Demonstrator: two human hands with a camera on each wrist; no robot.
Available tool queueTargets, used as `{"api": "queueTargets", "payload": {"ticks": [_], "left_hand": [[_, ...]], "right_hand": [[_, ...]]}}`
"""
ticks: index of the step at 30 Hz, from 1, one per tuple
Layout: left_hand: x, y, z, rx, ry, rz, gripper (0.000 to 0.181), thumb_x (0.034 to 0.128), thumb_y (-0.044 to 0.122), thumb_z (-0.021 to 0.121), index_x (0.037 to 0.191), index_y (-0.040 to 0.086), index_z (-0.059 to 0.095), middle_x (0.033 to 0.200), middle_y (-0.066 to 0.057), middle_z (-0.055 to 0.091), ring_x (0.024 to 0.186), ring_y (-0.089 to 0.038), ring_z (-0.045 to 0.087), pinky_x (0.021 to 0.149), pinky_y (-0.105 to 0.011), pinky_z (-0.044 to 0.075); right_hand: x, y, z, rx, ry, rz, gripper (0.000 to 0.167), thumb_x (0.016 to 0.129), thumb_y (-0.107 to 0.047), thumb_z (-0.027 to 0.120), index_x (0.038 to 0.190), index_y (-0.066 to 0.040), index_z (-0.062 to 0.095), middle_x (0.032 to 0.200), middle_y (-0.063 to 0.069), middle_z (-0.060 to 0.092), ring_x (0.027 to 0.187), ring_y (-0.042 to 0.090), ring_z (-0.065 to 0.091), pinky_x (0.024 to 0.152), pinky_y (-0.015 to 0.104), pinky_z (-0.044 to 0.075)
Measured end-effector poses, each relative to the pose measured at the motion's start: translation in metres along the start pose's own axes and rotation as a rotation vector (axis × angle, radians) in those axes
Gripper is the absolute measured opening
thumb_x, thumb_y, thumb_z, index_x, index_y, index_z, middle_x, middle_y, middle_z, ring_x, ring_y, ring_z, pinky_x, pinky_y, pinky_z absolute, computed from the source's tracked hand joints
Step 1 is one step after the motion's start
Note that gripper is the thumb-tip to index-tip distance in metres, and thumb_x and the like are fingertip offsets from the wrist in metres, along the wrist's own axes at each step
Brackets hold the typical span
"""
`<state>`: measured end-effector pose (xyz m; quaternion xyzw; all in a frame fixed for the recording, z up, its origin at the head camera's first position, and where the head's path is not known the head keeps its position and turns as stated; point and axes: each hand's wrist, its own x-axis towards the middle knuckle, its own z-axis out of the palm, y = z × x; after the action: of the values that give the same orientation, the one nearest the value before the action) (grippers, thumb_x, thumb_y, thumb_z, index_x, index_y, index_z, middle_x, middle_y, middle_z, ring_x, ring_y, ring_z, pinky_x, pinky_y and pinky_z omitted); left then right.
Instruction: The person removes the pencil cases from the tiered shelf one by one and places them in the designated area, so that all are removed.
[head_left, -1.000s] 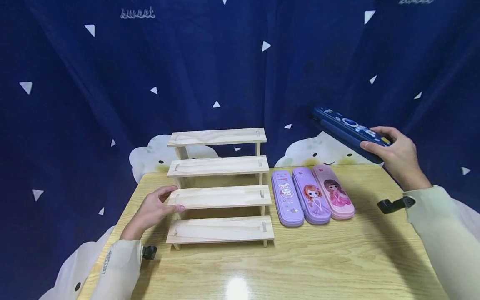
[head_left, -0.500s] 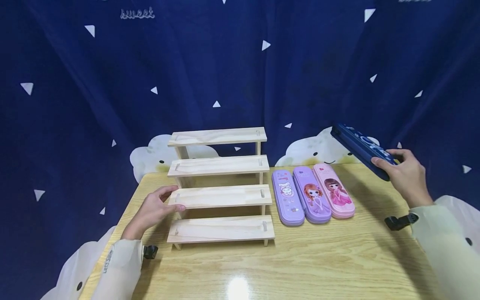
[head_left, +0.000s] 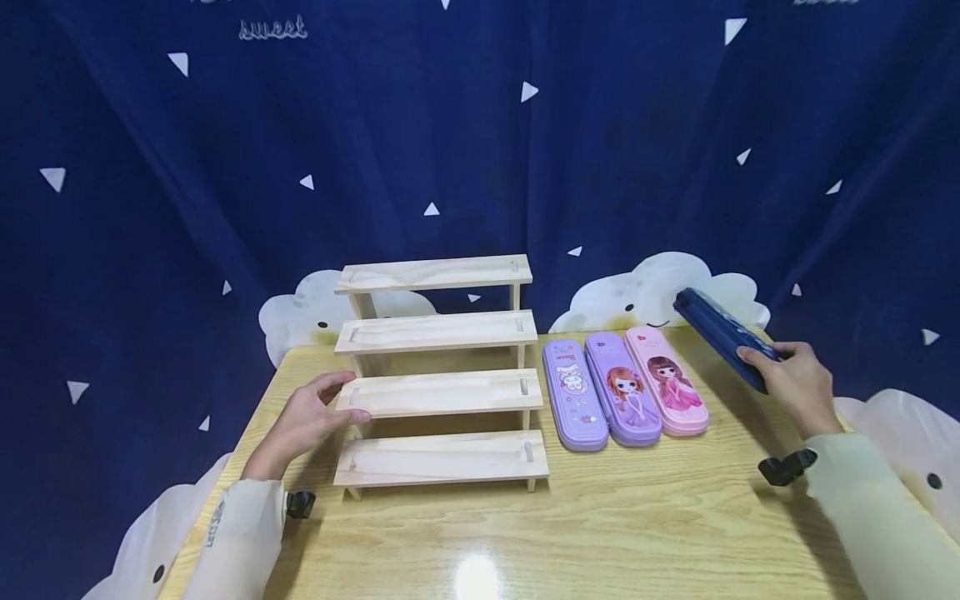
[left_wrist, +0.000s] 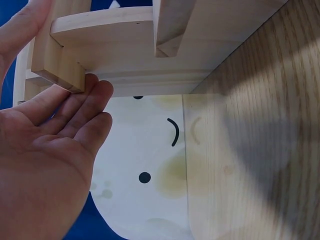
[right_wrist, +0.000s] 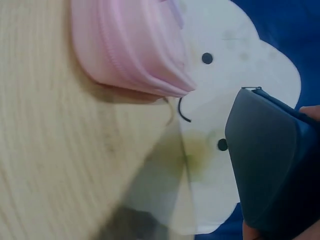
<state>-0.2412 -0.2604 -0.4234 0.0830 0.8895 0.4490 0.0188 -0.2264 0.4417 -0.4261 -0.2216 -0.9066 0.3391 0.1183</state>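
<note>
My left hand (head_left: 303, 423) grips the left end of a pale wooden stepped shelf (head_left: 442, 396), with the thumb at the third board from the top. In the left wrist view, its fingers (left_wrist: 75, 112) lie against the shelf's side wood. On the right, my right hand (head_left: 801, 387) holds a dark blue pencil case (head_left: 716, 333) by its near end, tilted and above the table. The right wrist view shows the case's far end (right_wrist: 262, 155); most of that hand is hidden there. Left of it lies a pink pencil case (head_left: 667, 379) with a doll picture.
Two purple pencil cases, one with a white character (head_left: 575, 396) and one with a doll (head_left: 624, 387), lie side by side between shelf and pink case. All stand on a wood-grain table (head_left: 600, 517). A navy curtain (head_left: 420, 125) with clouds hangs behind.
My right hand has lowered the blue pencil case toward the table's right side, first moving right, then slightly back left. My left hand and the shelf have stayed put.
</note>
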Motion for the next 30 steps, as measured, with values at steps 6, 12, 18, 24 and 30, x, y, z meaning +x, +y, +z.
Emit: {"api": "queueTargets", "payload": {"ticks": [6,12,18,24,30], "left_hand": [[0.0,-0.002,0.0,-0.003,0.004,0.011,0.088,0.0757,0.033,0.09,0.147,0.002,0.049,0.15,-0.021,0.053,0.142,-0.037,0.05,0.114,-0.044,0.043],[0.001,-0.003,0.0,-0.001,0.007,0.009,0.088,0.0756,0.033,0.09,0.147,0.002,0.049,0.15,-0.022,0.053,0.142,-0.038,0.049,0.116,-0.049,0.043],[0.0,-0.003,0.001,-0.011,0.004,0.009,0.087,0.076,0.032,0.09,0.147,0.001,0.049,0.151,-0.022,0.052,0.143,-0.039,0.048,0.117,-0.05,0.042],[0.0,-0.001,0.002,-0.009,0.003,-0.007,0.087,0.0758,0.033,0.09,0.147,0.002,0.049,0.151,-0.022,0.052,0.144,-0.039,0.046,0.118,-0.049,0.041],[0.002,-0.001,0.001,-0.004,0.005,-0.013,0.087,0.075,0.034,0.09,0.146,0.003,0.05,0.151,-0.02,0.053,0.144,-0.037,0.048,0.116,-0.046,0.042]], "right_hand": [[0.001,0.011,0.011,-0.019,-0.027,0.029,0.097,0.093,-0.07,0.051,0.146,0.01,0.04,0.142,0.038,0.046,0.127,0.055,0.045,0.1,0.067,0.04],[-0.001,0.018,0.023,-0.043,-0.07,0.042,0.1,0.093,-0.07,0.051,0.145,0.014,0.039,0.143,0.04,0.043,0.123,0.055,0.047,0.098,0.067,0.042],[-0.004,0.019,0.031,-0.028,-0.077,0.049,0.099,0.093,-0.069,0.053,0.143,0.016,0.039,0.14,0.039,0.047,0.118,0.051,0.051,0.095,0.064,0.045],[-0.006,0.016,0.033,-0.069,-0.087,0.077,0.102,0.093,-0.07,0.051,0.144,0.017,0.036,0.14,0.041,0.046,0.12,0.053,0.05,0.098,0.065,0.045],[-0.008,0.013,0.037,-0.12,-0.078,0.035,0.099,0.092,-0.066,0.055,0.139,0.02,0.037,0.128,0.041,0.049,0.108,0.051,0.054,0.086,0.06,0.05]]}}
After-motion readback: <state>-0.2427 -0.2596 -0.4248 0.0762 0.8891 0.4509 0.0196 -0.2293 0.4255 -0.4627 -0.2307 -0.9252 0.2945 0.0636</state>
